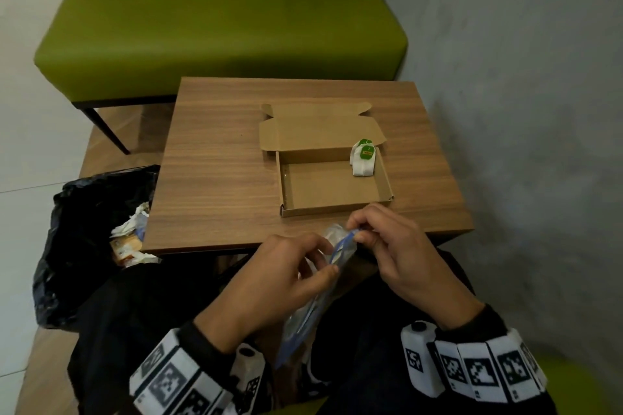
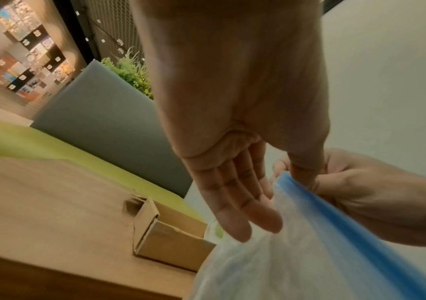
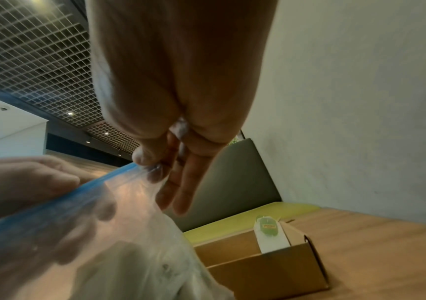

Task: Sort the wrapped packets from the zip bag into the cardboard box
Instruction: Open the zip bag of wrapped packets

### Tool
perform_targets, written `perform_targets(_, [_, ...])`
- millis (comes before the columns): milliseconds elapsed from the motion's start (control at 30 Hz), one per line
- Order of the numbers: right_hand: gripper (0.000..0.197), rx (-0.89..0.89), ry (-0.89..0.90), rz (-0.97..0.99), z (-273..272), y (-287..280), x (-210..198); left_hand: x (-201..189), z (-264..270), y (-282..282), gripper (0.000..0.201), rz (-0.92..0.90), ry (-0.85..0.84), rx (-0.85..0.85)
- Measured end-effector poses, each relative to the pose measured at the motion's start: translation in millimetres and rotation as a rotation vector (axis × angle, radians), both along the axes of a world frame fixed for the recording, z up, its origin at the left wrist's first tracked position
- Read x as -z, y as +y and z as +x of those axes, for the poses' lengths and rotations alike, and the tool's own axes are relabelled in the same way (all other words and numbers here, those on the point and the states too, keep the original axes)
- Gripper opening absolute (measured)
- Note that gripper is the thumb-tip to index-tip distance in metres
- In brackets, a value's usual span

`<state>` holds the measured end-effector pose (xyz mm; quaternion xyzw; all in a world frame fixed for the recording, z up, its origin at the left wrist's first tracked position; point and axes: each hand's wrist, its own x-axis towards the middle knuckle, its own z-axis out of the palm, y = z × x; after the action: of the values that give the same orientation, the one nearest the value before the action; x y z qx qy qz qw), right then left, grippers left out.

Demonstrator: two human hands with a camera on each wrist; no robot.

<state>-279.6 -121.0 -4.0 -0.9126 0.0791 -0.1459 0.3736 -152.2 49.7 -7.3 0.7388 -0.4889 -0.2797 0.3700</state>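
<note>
Both hands (image 1: 340,263) at the zip bag (image 1: 337,246) strip, thumbs and forefingers pinching.

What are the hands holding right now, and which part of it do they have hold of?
Both hands hold the zip bag by its blue zip strip at the top: the right hand pinches one end, and the left hand pinches the strip nearer the person.

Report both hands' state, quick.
Left hand: pinching the zip bag at its blue strip.
Right hand: pinching the same bag's top edge.

wooden table (image 1: 215,158), open cardboard box (image 1: 337,202) on it
</note>
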Motion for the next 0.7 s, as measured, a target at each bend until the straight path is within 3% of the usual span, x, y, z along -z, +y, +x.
perform_targets(233, [0.011, 0.066, 0.017, 0.078, 1, 14, 1, -2, 1, 8, 0.012, 0.040, 0.232, -0.103])
perform_targets(500, [0.030, 0.350, -0.006, 0.117, -10, 50, -11, -10, -14, 2, 0.022, -0.015, 0.376, -0.322])
perform_targets(700, [0.040, 0.308, 0.219, 0.362, -13, 64, -9, -17, -19, 8, 0.024, -0.031, 0.561, -0.285])
